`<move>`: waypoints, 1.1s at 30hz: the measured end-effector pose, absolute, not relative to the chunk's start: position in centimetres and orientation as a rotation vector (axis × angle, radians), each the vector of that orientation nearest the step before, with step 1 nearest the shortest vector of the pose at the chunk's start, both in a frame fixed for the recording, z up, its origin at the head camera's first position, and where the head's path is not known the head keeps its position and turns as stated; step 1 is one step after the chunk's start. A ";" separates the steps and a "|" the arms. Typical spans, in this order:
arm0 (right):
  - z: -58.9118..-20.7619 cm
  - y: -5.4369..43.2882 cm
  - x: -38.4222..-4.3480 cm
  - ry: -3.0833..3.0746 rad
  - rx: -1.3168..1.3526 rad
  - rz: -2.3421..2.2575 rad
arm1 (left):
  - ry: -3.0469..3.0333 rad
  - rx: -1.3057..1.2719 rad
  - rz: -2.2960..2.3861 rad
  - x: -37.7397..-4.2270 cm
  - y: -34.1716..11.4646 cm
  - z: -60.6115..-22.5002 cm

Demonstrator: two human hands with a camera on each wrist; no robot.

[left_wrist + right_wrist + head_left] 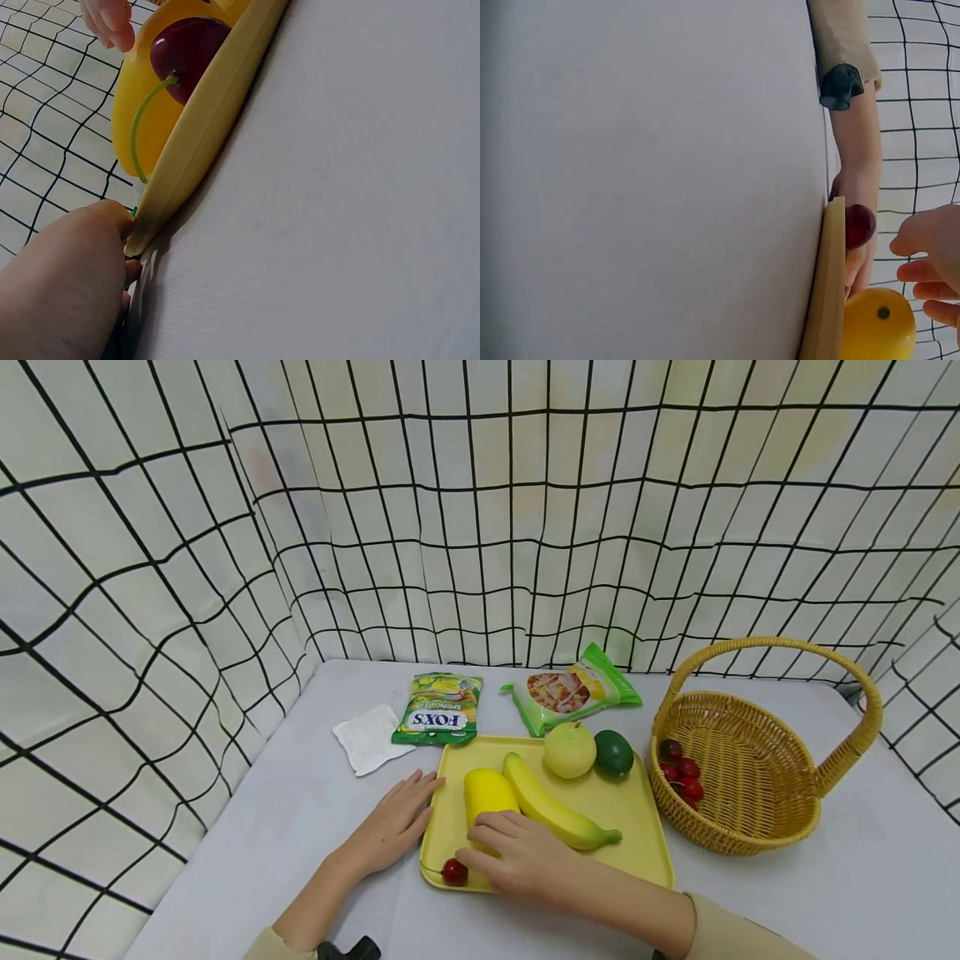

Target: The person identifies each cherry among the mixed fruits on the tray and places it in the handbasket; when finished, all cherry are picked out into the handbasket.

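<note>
My right hand (521,856) hovers over the front left of the yellow tray (637,852), fingers loosely bent with nothing between them. Just left of its fingertips lies a dark red cherry (454,872) with a green stem; the right wrist view shows a gap between that cherry (860,226) and the right hand (934,255). A smooth yellow fruit (487,789) sits partly hidden behind the right hand. My left hand (393,822) lies flat on the table, its fingers by the tray's left edge. In the left wrist view, the left hand (67,277) touches the tray rim (195,142).
Also on the tray are a banana (558,810), a pale yellow-green round fruit (569,752) and a dark green fruit (614,754). A wicker basket (738,835) with several cherries stands right. Behind lie a FOX'S bag (438,708), a green packet (570,689) and a white cloth (369,739).
</note>
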State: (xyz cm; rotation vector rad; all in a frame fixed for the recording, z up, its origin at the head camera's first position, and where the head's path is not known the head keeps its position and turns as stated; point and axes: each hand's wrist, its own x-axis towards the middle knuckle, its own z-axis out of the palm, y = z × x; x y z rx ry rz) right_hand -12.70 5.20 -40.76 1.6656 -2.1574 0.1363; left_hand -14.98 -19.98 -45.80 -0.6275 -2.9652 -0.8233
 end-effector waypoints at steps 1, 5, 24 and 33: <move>-40.9 5.1 -12.7 -2.143 1.677 0.133 | -2.966 -0.628 -0.821 -15.0 -20.0 -45.8; -41.4 4.7 -12.7 -2.119 1.718 0.119 | -2.969 -0.632 -0.817 -15.0 -20.0 -45.8; -42.1 3.4 -12.5 -2.023 1.728 0.067 | -2.945 -0.639 -0.817 -14.9 -19.9 -45.8; -42.0 3.0 -12.6 -2.010 1.705 0.002 | -2.944 -0.639 -0.821 -14.9 -20.0 -46.0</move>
